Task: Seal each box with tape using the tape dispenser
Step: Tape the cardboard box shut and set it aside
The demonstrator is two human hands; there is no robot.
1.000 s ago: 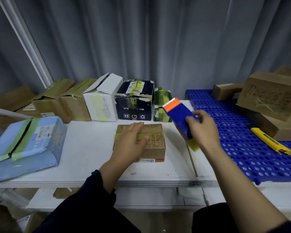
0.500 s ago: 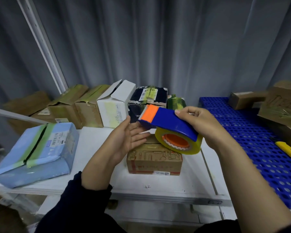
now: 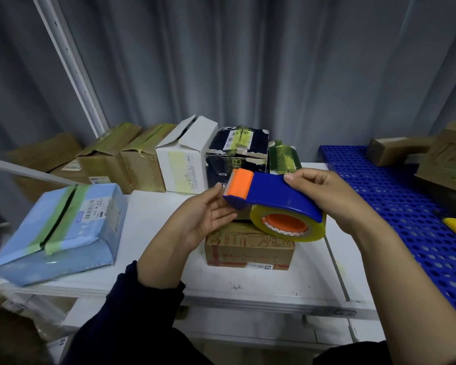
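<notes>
The tape dispenser [image 3: 279,194] is held in the air above the small brown box [image 3: 248,248], which stands on the near middle of the white table [image 3: 156,214]. It is gripped from above by the right hand [image 3: 334,196], with the fingers curled over the blue body. The left hand [image 3: 203,217] is not closed: its fingers are nearly straight and their tips lie against the orange cutter end [image 3: 240,183] from the left and from below. No free tape end can be seen between them.

The step in hand is judged to be the finding of the tape end at the yellowish roll [image 3: 313,230]. It should be lifted with a fingertip just behind the toothed blade, and the teeth themselves should be avoided. A short length should be pulled out straight, so that it does not fold onto itself. After that the end is best pressed over the far edge of the box, and the dispenser is drawn toward the near side along the seam, while the box is kept steady by the left hand. The other boxes [image 3: 184,159] in the far row appear mostly taped already.
</notes>
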